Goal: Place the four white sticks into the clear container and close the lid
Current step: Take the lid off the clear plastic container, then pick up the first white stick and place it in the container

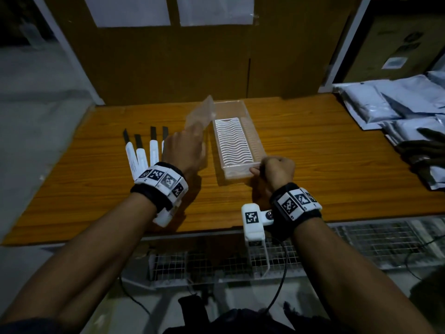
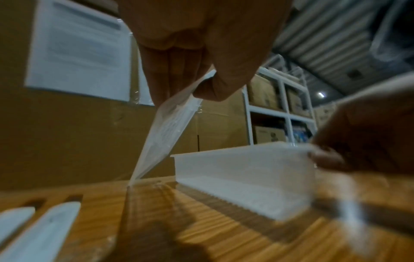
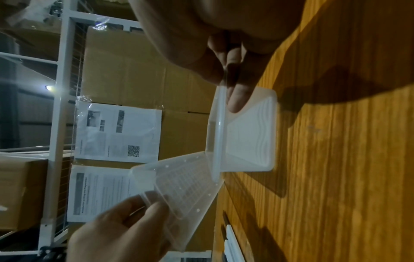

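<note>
- The left hand (image 1: 183, 150) has a closed grip on the clear lid (image 1: 201, 114): in the left wrist view the thumb and fingers (image 2: 165, 74) pinch the lid's upper edge.
- The lid stands tilted, its low edge down on the bench (image 1: 313, 150) just left of the container, its high edge raised in the hand.
- The right hand (image 1: 277, 171) has a closed grip on the clear container (image 1: 237, 138); it pinches the near short wall, and in the right wrist view 1 fingertip (image 3: 237, 101) lies inside the rim against that wall.
- The container sits open on the bench, lengthwise away from the person, with a white ribbed insert (image 1: 233, 141) covering its floor. No stick lies in it.
- The 4 white sticks (image 1: 142, 155) lie side by side on the bench left of the lid, each with a dark strip at its far end; the left hand and wrist hide part of the rightmost one.
- Both wrists wear black bands with square printed markers (image 1: 160, 178), and a white camera block (image 1: 252, 222) hangs off the right wrist.
- Behind the bench stands brown cardboard (image 1: 168, 63) with 2 white sheets (image 1: 130, 10) stuck on it.
- Pale plastic pouches (image 1: 385, 104) are heaped at the bench's right end.
</note>
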Demonstrator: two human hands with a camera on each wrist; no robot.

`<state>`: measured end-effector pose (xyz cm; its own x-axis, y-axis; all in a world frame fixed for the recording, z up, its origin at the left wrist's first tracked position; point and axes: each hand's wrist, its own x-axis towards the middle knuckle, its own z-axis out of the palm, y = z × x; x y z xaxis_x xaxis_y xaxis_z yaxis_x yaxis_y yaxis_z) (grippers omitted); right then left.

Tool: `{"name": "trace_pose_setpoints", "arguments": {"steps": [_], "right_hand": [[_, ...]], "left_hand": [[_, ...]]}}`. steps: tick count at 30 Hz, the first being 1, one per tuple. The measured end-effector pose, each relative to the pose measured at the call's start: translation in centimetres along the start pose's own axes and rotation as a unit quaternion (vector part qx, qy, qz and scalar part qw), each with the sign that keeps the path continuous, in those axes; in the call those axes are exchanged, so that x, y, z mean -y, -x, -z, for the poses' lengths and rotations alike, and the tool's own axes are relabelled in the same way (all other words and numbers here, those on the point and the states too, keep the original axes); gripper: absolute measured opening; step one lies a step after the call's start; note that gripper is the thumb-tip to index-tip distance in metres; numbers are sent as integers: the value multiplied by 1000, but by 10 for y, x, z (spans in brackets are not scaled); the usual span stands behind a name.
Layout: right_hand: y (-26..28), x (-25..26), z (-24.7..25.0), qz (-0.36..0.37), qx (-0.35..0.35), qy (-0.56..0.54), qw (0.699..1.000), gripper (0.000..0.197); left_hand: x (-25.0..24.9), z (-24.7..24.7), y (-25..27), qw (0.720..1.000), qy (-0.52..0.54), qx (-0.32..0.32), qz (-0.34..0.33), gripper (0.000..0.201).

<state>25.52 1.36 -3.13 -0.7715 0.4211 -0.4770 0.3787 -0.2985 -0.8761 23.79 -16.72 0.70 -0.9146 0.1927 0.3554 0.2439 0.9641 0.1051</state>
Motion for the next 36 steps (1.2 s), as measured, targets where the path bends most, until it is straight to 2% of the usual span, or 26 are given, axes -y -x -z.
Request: {"name": "trace_pose_setpoints", "arguments": {"steps": [4,7,10,12,14,15,16,19,22,24,26,27,29,32,34,36], "right_hand": [[-5,5,5,-4,-8,-8,1000,15],[-9,9,7,-9,-14,-13,1000,19],[-12,12,8,-8,-13,-14,1000,20],[-15,13,9,-10,-6,-2,1000,17],[-19,14,11,4,-2,35,999,10],[-21,14,12,24,-2,70,997,9],[-24,13,12,50,-6,124,991,17],[-28,13,15,148,-32,311,938,50],[-22,13,17,249,-12,441,862,51],[-15,14,14,304,3,520,798,45],[-11,11,7,357,16,586,727,37],[-10,10,4,372,22,608,701,32],[-7,8,-1,375,31,630,680,26],[-5,9,-5,372,44,647,664,23],[-6,9,-5,370,45,653,659,22],[-9,11,-2,373,39,650,661,21]], "left_hand": [[4,3,-5,977,165,-81,111,36],[5,2,-11,934,283,-99,197,41],[7,-5,-12,849,446,-86,271,74],[5,-8,-10,824,485,-65,287,97],[2,-11,-8,818,500,-27,285,107],[3,-13,-7,821,498,-9,281,106],[4,-18,-5,829,487,6,276,101],[12,-30,1,867,425,38,256,80],[19,-40,7,898,360,77,242,68],[23,-43,9,919,300,113,229,60],[26,-45,9,946,183,178,202,54],[27,-46,8,954,119,208,182,53],[27,-49,6,963,33,239,120,45],[20,-53,-1,959,-3,284,11,20],[13,-54,-6,947,-17,320,-9,9],[6,-55,-11,945,-30,326,-20,16]]}}
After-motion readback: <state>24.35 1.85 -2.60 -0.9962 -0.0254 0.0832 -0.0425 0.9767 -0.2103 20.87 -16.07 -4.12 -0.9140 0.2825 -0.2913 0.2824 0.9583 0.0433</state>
